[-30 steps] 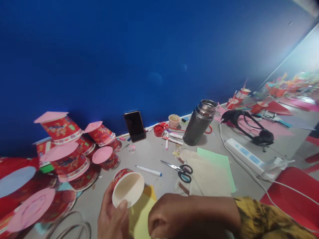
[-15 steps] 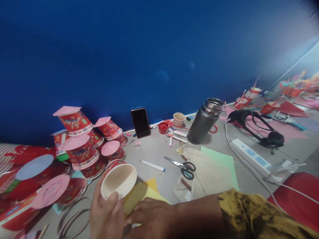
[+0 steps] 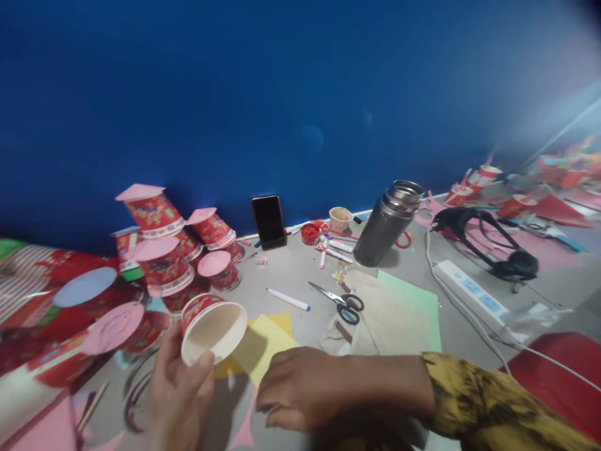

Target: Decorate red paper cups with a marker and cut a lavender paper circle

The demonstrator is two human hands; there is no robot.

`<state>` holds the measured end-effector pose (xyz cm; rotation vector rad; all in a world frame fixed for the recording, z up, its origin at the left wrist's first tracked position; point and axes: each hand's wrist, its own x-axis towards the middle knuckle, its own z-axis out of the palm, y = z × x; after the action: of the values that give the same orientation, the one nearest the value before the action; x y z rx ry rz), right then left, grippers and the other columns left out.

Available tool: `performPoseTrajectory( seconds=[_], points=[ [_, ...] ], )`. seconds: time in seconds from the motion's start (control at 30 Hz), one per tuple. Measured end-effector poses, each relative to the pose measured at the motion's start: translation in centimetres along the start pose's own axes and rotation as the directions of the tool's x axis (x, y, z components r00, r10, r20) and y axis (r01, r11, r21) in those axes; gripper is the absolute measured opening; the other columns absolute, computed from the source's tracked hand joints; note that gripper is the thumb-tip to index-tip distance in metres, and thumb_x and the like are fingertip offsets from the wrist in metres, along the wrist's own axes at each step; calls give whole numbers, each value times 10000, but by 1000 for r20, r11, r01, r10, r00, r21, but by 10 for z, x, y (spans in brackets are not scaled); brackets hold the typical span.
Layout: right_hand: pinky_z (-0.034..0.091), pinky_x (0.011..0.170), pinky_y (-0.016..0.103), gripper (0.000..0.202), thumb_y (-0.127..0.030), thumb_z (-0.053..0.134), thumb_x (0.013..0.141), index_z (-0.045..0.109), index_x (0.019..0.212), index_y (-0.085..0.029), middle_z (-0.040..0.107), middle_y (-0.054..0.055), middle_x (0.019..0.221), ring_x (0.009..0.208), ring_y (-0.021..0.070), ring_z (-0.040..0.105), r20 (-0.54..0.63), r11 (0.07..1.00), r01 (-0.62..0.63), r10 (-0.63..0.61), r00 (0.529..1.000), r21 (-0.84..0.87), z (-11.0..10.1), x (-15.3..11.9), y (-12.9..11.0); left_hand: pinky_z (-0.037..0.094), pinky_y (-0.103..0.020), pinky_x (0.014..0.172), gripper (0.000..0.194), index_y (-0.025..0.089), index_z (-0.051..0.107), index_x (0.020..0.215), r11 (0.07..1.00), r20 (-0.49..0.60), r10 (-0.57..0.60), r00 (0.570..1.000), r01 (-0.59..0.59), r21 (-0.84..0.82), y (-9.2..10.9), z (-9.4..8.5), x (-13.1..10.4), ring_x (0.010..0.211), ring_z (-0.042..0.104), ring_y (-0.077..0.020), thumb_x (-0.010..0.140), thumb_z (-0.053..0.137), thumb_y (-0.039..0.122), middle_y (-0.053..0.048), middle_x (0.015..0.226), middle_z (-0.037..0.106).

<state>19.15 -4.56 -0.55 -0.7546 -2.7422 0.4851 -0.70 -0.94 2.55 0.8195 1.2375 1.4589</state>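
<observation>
In my left hand (image 3: 181, 388) is a red patterned paper cup (image 3: 213, 329), tipped so that its pale inside faces me. My thumb presses on the rim. My right hand (image 3: 295, 385) is to the right of the cup and apart from it, its back upward and its fingers curled down. Whatever those fingers hold, if anything, is hidden. Yellow paper sheets (image 3: 265, 341) lie just beyond it, and a pink paper scrap (image 3: 245, 432) lies beside its fingertips. Farther off on the grey table are a capped marker (image 3: 288, 299) and black-handled scissors (image 3: 345, 305).
Stacked red cups with pink discs (image 3: 164, 266) stand at the left. A phone (image 3: 269, 222) leans on the blue wall. A dark metal flask (image 3: 387, 225), green paper (image 3: 413, 300), a power strip (image 3: 472, 294) with cables and a black head strap (image 3: 488, 244) are at the right.
My right hand has drawn away from the cup to the right, uncovering more yellow paper. The cup, still in my left hand, has moved slightly left. The view has shifted a little.
</observation>
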Motion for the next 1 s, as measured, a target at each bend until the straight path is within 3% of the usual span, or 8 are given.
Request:
performPoseTrajectory(
  seconds=[0.1, 0.2, 0.33, 0.47, 0.6, 0.73, 0.9, 1.0],
  points=[
    [531, 1010, 320, 169, -311, 626, 1049, 733, 1063, -182, 800, 53, 1250, 1095, 205, 710, -40, 1000, 17, -17, 999, -17, 5, -17, -2, 619, -220, 715, 801, 247, 728, 1264, 989, -41, -133, 990, 131, -62, -5, -12, -5, 996, 747, -242, 536, 1002, 438, -44, 1142, 780],
    [512, 1103, 356, 192, -298, 614, 1056, 747, 1102, -168, 753, 61, 1381, 1238, 226, 670, -51, 1000, 4, -3, 999, 10, 17, -26, 4, 611, -239, 658, 799, 223, 726, 1259, 968, -60, -238, 970, 232, -91, -14, -11, -17, 894, 743, -228, 540, 1000, 439, -54, 1071, 786],
    [521, 1115, 384, 143, -253, 661, 1019, 770, 1073, -179, 770, 82, 1345, 1270, 226, 672, -83, 991, -37, 47, 995, 128, 20, -27, 17, 647, -379, 776, 818, 189, 667, 1364, 947, 113, -261, 959, 277, -161, -21, 10, -29, 938, 765, -289, 639, 947, 445, -120, 1197, 783],
    [550, 1046, 336, 95, -185, 666, 994, 760, 1005, -191, 815, 84, 1183, 1120, 197, 743, -232, 962, -30, 95, 968, 271, 10, -27, 22, 623, -457, 945, 823, 196, 623, 1401, 949, 144, -235, 961, 259, -181, -17, 16, -18, 1108, 742, -328, 668, 926, 415, -125, 1296, 750],
    [570, 800, 295, 169, -193, 594, 1034, 734, 940, -204, 810, 56, 865, 802, 175, 743, -443, 950, -59, 197, 875, 306, 4, -33, 22, 542, -482, 1110, 744, 248, 635, 1316, 996, 37, -81, 996, 83, -38, -20, 6, -7, 1275, 669, -330, 650, 935, 389, -92, 1346, 705],
    [526, 679, 272, 184, -220, 586, 1050, 734, 942, -207, 767, 35, 735, 663, 165, 699, -500, 930, -173, 324, 803, 324, 3, -40, 27, 438, -474, 1229, 840, 294, 560, 1417, 960, 29, 176, 984, -178, 218, -33, 3, -11, 1444, 545, -323, 662, 927, 283, -94, 1490, 592],
    [504, 665, 256, 201, -230, 585, 1038, 757, 936, -211, 776, 31, 735, 656, 158, 697, -477, 925, -176, 329, 815, 338, 6, -41, 31, 403, -502, 1253, 911, 254, 451, 1545, 796, 210, 378, 902, -433, 424, -52, -4, -15, 1472, 503, -338, 735, 866, 219, -149, 1567, 487],
    [495, 659, 256, 216, -233, 584, 1034, 769, 924, -214, 788, 36, 755, 665, 161, 704, -432, 937, -185, 305, 849, 298, 9, -40, 31, 408, -510, 1248, 912, 248, 450, 1549, 746, 243, 402, 883, -470, 472, -55, -6, -15, 1474, 496, -347, 736, 861, 197, -150, 1563, 489]
  ],
)
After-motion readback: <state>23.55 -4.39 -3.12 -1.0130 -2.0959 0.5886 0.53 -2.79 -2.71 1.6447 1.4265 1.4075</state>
